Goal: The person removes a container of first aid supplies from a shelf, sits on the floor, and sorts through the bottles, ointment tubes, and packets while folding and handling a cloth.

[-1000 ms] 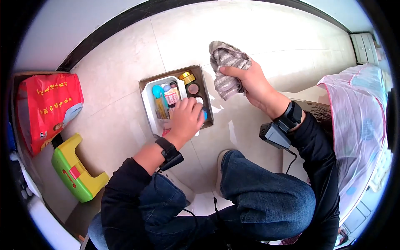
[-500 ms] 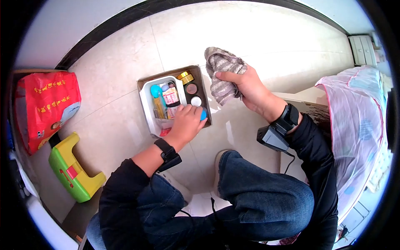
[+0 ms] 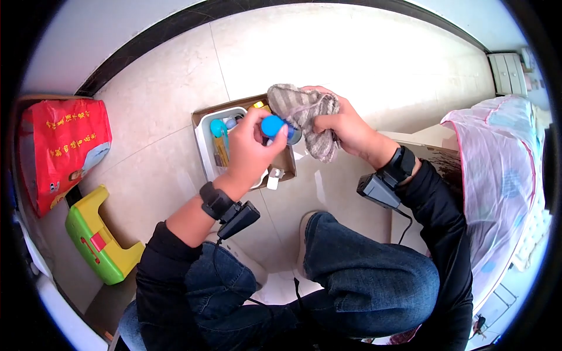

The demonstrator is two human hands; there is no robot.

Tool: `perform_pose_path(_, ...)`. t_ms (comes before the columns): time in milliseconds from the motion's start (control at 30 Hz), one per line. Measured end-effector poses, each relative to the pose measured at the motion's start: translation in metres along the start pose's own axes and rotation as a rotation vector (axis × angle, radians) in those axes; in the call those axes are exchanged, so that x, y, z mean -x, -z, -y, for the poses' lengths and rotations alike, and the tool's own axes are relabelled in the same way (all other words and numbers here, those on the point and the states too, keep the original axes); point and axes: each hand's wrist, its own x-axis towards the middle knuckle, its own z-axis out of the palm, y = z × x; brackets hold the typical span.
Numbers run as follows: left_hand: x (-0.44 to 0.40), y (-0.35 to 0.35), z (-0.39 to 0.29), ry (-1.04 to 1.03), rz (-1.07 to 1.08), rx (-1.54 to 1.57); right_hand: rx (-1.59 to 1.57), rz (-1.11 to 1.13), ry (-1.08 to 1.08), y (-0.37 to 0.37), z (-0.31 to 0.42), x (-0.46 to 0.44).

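My left hand [image 3: 249,149] is closed around a bottle with a blue cap [image 3: 271,126], raised over the cardboard box [image 3: 290,168]. My right hand [image 3: 354,126] grips a grey-brown striped cloth [image 3: 287,100]. The cloth meets the bottle's side just right of the cap. Below my left hand, a white plastic bin [image 3: 205,149] stands inside the box. A turquoise round-topped item [image 3: 218,128] and some small packages lie in it, partly covered by my hand. A small white item [image 3: 273,179] sits at the box's near right corner.
To the left are a red printed bag [image 3: 73,146] and a green and yellow plastic stool [image 3: 102,240]. A pale pink cloth cover [image 3: 492,152] hangs on the right. Pale floor tiles [image 3: 158,105] surround the box, and my bent knees [image 3: 374,269] are close below it.
My left hand has lifted the blue-capped bottle out of the box. My right hand has brought the cloth left and slightly down against it. The white item at the box corner now shows.
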Motion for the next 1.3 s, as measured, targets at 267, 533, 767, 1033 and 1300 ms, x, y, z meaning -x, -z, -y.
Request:
perform_pose_path(267,-0.02,0.015,-0.019,-0.014,-0.125,0.302,-0.191,0.106,-0.106,0.007,0.009,-0.001)
perform_pose_path(533,-0.013,0.008,-0.016,-0.097,-0.096,0.301,-0.351,0.13,-0.117,-0.017,0.007,0.01)
perform_pose_path(767,-0.026,0.026,-0.013,0.07,-0.083,0.199,0.661,0.109,0.706,-0.034,0.005,0.028)
perform_pose_path(1033,-0.029,0.027,-0.026,0.012,-0.073,0.394,0.84,0.077,0.811,-0.031,0.004,0.026)
perform_pose_path(1300,-0.022,0.027,-0.026,0.019,0.019,0.236,0.539,0.01,0.605,-0.037,0.002,0.028)
